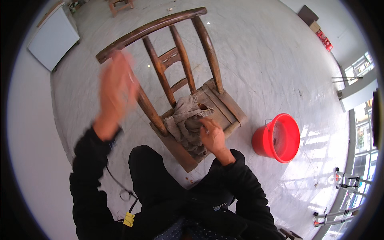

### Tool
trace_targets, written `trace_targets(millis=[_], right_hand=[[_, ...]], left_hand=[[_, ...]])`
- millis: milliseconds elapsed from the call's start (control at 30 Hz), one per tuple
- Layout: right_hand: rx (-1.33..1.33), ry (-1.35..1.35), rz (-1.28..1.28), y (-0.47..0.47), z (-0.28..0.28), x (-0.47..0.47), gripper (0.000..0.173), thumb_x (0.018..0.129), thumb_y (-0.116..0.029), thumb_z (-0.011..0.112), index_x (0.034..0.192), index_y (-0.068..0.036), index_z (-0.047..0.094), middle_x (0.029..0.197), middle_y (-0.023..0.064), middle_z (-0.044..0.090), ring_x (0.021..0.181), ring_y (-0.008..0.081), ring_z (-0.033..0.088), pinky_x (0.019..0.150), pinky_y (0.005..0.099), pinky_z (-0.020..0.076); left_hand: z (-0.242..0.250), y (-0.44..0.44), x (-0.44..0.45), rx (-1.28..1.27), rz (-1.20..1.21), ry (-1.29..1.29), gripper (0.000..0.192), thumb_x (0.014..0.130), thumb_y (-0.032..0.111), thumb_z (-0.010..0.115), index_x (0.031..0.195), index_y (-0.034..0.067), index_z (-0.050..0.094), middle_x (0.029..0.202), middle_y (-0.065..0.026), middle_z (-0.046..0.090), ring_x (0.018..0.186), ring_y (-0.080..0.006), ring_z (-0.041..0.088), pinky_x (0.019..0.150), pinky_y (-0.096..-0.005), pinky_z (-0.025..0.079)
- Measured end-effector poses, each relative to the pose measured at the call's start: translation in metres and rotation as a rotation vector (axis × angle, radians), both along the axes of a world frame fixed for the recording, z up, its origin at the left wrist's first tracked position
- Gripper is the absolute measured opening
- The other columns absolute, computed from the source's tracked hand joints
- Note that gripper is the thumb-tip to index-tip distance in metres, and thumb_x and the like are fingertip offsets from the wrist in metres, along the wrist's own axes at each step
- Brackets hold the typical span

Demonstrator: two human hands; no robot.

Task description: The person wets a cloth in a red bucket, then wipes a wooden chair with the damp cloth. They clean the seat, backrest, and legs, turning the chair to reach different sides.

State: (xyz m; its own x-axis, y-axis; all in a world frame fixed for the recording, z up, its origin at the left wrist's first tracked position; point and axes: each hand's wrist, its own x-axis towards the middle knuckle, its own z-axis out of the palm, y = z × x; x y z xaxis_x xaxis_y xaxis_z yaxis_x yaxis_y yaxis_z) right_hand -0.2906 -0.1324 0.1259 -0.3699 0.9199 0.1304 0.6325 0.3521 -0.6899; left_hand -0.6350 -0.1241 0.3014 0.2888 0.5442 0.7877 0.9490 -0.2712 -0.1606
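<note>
A worn wooden chair point(210, 51) stands before me, its curved top rail away from me and its seat near my knees. A crumpled grey-brown cloth point(183, 120) lies on the left part of the seat. My right hand point(213, 136) is at the right edge of this cloth, fingers bent; whether it grips the fabric is not clear. My left hand point(117, 84), blurred by motion, is raised near the left end of the top rail and the left back post. Nothing shows in it, and its fingers are too blurred to read.
A red bucket point(261, 139) with foamy water stands on the floor to the right of the chair. At the upper left is a white cabinet-like box point(55, 37). A wooden stool point(115, 7) is at the top, and a folded metal ladder point(339, 216) lies at the lower right.
</note>
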Motion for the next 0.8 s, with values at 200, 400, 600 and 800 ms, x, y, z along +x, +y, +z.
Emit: trace_targets(millis=[200, 400, 600, 800], right_hand=[[0.142, -0.26, 0.049, 0.007, -0.028, 0.012, 0.061, 0.102, -0.039, 0.059, 0.152, -0.006, 0.05, 0.158, 0.0224, 0.046, 0.147, 0.0425, 0.04, 0.122, 0.0524, 0.0315], [0.058, 0.052, -0.069, 0.024, -0.041, 0.024, 0.061, 0.107, -0.034, 0.054, 0.154, 0.002, 0.041, 0.157, 0.0264, 0.044, 0.147, 0.0444, 0.04, 0.122, 0.0508, 0.0312], [0.211, 0.216, -0.275, 0.028, -0.05, 0.027, 0.066, 0.106, -0.031, 0.056, 0.157, 0.006, 0.035, 0.162, 0.0306, 0.034, 0.15, 0.0501, 0.032, 0.125, 0.0549, 0.0247], [0.268, 0.267, -0.299, 0.025, -0.058, 0.032, 0.064, 0.105, -0.029, 0.057, 0.155, 0.006, 0.037, 0.16, 0.0298, 0.037, 0.15, 0.0488, 0.033, 0.127, 0.0559, 0.0219]], left_hand=[[-0.164, -0.074, 0.137, -1.032, -0.129, -0.052, 0.104, 0.085, 0.049, 0.079, 0.16, -0.006, 0.032, 0.166, -0.038, 0.016, 0.153, -0.0558, 0.021, 0.123, -0.0628, 0.023], [-0.199, -0.026, 0.171, -0.95, -0.122, -0.023, 0.106, 0.086, 0.051, 0.077, 0.16, -0.008, 0.03, 0.164, -0.0412, 0.016, 0.151, -0.0603, 0.019, 0.122, -0.0647, 0.022], [-0.199, 0.065, 0.227, -0.914, -0.136, 0.133, 0.09, 0.091, 0.034, 0.069, 0.163, 0.0, 0.028, 0.171, -0.0304, 0.006, 0.15, -0.0627, 0.017, 0.115, -0.0709, 0.029], [-0.203, 0.087, 0.237, -0.823, -0.185, 0.114, 0.088, 0.089, 0.027, 0.073, 0.164, 0.008, 0.031, 0.174, -0.0159, 0.012, 0.149, -0.0633, 0.017, 0.114, -0.0736, 0.032]])
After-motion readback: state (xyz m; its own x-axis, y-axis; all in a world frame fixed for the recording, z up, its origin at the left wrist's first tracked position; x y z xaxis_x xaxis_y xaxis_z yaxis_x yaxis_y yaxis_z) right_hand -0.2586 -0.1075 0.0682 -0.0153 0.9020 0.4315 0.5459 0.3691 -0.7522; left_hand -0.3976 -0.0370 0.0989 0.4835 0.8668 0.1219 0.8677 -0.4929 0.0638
